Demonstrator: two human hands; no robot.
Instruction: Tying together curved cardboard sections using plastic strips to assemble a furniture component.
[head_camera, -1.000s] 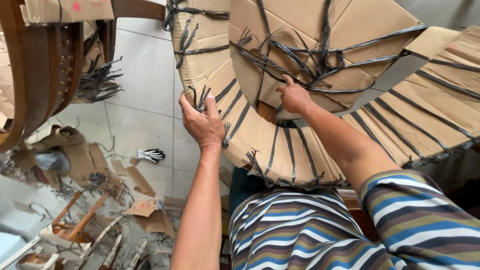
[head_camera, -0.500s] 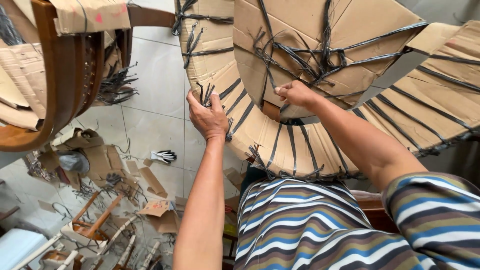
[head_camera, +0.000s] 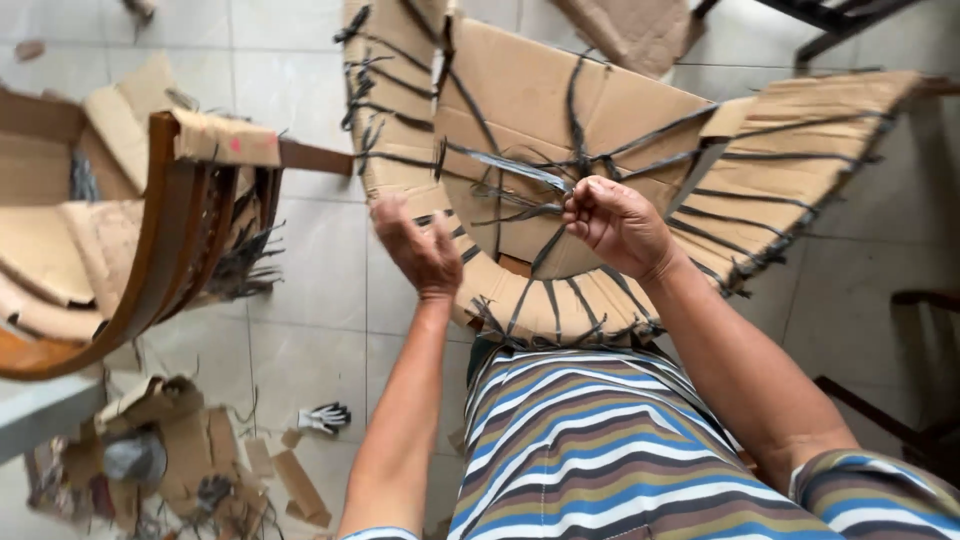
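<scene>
**A:** Which way's the big cardboard-wrapped bundle (head_camera: 610, 130) facing?

**B:** It sits just past the person's striped lap (head_camera: 590, 450), curved like a horseshoe. Long axis runs left-right across the frame, one flared arm pointing to upper right, the other bending up at the top left. Black plastic straps (head_camera: 520, 170) criss-cross it, w/ loose ends sticking out.

**A:** And the hands?

**B:** Right hand (head_camera: 615, 222) is pinched narrow on a strap near the middle. Left hand (head_camera: 418, 245) is half open, fingers loosely curled, at the bundle's lower left rim; can't tell if it's gripping anything.

**A:** Other packaging around?

**B:** Left side: stacked curved brown wood pieces (head_camera: 170, 250) w/ a tan cardboard wrap (head_camera: 225, 138) that has a small pink mark. Torn cardboard scraps (head_camera: 190, 450) lie bottom left on the pale tile floor (head_camera: 320, 300), plus a white-and-black glove (head_camera: 325, 416).
</scene>
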